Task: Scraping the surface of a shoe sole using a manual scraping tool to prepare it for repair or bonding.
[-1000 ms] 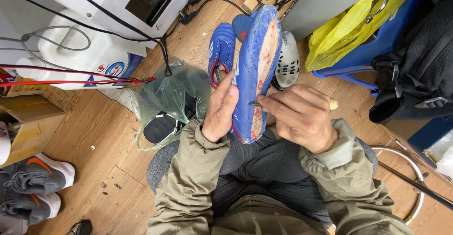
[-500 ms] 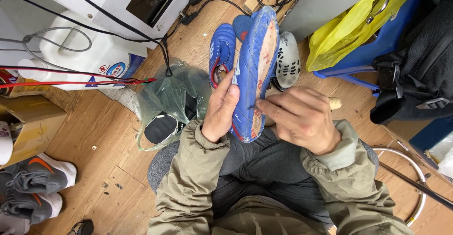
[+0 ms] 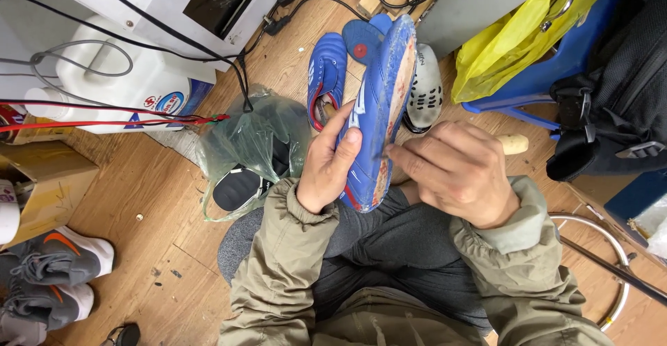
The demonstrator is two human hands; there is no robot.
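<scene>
Blue shoe (image 3: 379,110) upright over lap, sole side exposed; gripped by left hand (image 3: 326,165), fingers clamped on upper. Right hand (image 3: 455,172) fingertips pinched together against sole edge.

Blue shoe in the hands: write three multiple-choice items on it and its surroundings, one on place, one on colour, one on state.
1. Where do the grey sneakers lie?
A. lower left floor
B. on the lap
C. on the blue stool

2. What colour is the bag on the stool?
A. red
B. yellow
C. white

3. How is the blue shoe held?
A. flat on the floor
B. sole side turned up, left hand gripping it
C. inside a box

Key: 1 A, they sit by the frame's lower-left corner; 2 B, yellow plastic drapes there; 3 B, right hand fingers touch its edge.
</scene>
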